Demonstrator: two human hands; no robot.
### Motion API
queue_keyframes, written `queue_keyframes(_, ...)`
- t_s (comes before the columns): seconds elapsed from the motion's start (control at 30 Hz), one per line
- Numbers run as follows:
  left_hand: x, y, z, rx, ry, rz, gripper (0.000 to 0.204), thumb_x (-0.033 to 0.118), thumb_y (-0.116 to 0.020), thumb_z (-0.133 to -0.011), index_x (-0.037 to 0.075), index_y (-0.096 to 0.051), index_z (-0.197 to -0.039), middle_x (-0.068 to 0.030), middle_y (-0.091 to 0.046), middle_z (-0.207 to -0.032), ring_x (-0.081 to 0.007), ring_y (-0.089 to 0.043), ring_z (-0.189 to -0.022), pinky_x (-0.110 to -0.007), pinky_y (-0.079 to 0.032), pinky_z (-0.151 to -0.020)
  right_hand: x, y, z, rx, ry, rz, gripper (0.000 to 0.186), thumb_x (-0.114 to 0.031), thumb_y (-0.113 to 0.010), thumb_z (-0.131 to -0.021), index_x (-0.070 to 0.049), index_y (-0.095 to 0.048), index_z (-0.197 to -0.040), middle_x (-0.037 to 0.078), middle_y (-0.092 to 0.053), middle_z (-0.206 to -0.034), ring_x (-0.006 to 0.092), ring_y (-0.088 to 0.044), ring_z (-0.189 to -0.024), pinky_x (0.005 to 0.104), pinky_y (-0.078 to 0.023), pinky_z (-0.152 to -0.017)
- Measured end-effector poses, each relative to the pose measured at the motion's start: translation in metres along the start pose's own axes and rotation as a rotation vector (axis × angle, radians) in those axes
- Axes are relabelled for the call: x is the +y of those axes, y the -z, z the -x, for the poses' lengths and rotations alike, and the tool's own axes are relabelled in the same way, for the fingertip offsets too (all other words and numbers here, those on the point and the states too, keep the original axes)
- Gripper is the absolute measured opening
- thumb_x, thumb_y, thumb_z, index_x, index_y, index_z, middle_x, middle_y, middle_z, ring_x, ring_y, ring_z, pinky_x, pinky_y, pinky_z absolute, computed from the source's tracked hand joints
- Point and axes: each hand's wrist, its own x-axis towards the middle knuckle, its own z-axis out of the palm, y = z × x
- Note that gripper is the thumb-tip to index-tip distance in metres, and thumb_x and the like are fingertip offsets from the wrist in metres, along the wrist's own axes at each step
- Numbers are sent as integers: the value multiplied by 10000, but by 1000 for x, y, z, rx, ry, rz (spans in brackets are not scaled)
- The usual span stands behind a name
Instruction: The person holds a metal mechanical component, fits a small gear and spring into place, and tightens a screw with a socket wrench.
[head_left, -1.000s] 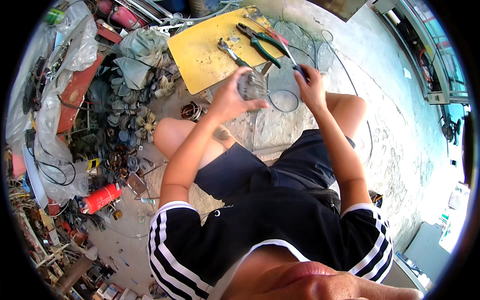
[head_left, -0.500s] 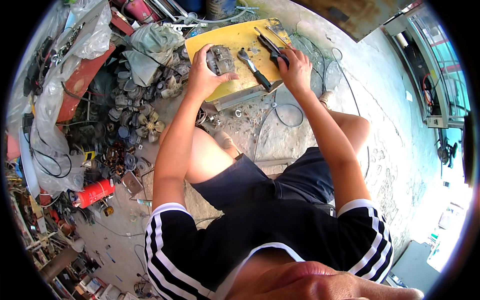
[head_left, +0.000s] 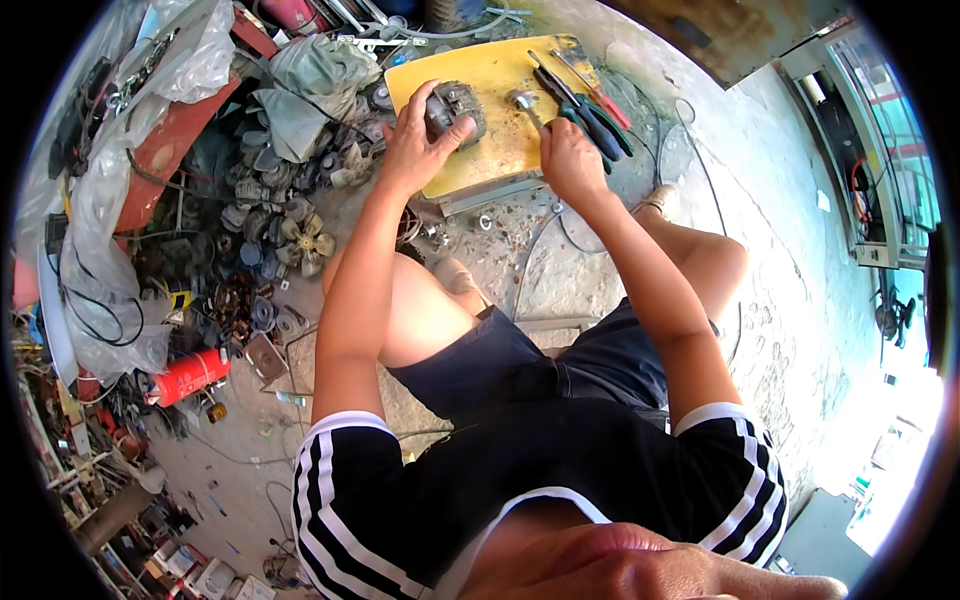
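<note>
On the yellow board (head_left: 500, 150) stands a dark grey, grimy metal motor body (head_left: 462, 112). My left hand (head_left: 415, 145) is wrapped round its left and near sides, with the thumb across the front. My right hand (head_left: 575, 165) is closed round the handle of a ratchet wrench (head_left: 527, 105); the wrench's round head points toward the motor, apart from it, and the handle is hidden in my fist. Just beyond that hand lie dark-handled pliers (head_left: 598, 128) and a red-handled screwdriver (head_left: 608, 105), side by side along the board's right edge.
Motor parts and a fan (head_left: 305, 245) are heaped on the floor at left, near a grey-green bag (head_left: 320, 90). A red cylinder (head_left: 190, 377) lies nearer to me. Cables (head_left: 690, 120) curl over the concrete at right. A rusty-topped bench (head_left: 720, 35) stands at far right.
My right hand has left the pliers, come nearer to me and closed on the ratchet wrench, lifting its handle. My left hand has closed in on the motor.
</note>
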Motion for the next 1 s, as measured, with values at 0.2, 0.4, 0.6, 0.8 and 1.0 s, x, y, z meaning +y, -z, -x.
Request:
queue_keyframes(0.2,24,15,9,-71,-110,59,783,350,-854,-725,123,-452,-1357,-150,-575,-1272,-285,-558,-1176,-398,-441,-995,-8,43,4,8,-241,-990,354,-314,-572,-996,1,-560,-1158,-12,-532,-742,68,-464,-622,229,-379,-550)
queue_keyframes(0.4,51,8,29,9,-223,-46,752,243,-869,-665,142,-481,-1301,-119,-561,-1276,-317,-517,-1204,-393,-429,-1001,-14,71,29,-180,-389,-1184,301,-278,-547,-1010,-95,-543,-1249,-49,-539,-806,32,-438,-654,183,-344,-557)
queue_keyframes(0.6,57,12,32,-128,-152,-2,712,153,-856,-639,159,-493,-1252,-127,-525,-1292,-319,-511,-1216,-390,-438,-992,-13,70,43,-203,-412,-1127,317,-252,-508,-1026,-100,-544,-1303,-47,-597,-889,19,-454,-720,161,-354,-577)
queue_keyframes(0.8,34,-22,19,157,-339,-197,735,139,-873,-610,178,-486,-1234,-155,-439,-1345,-385,-431,-1256,-464,-350,-1069,-21,75,46,-206,-387,-1056,386,-239,-509,-1025,-61,-528,-1368,-18,-634,-904,24,-465,-709,173,-375,-566)
queue_keyframes(1.0,19,-35,10,200,-372,-286,780,223,-896,-603,185,-458,-1247,-152,-405,-1358,-363,-386,-1312,-570,-265,-1099,-24,72,43,-210,-319,-996,376,-223,-517,-1023,-13,-557,-1333,-9,-638,-849,30,-483,-679,186,-405,-579)
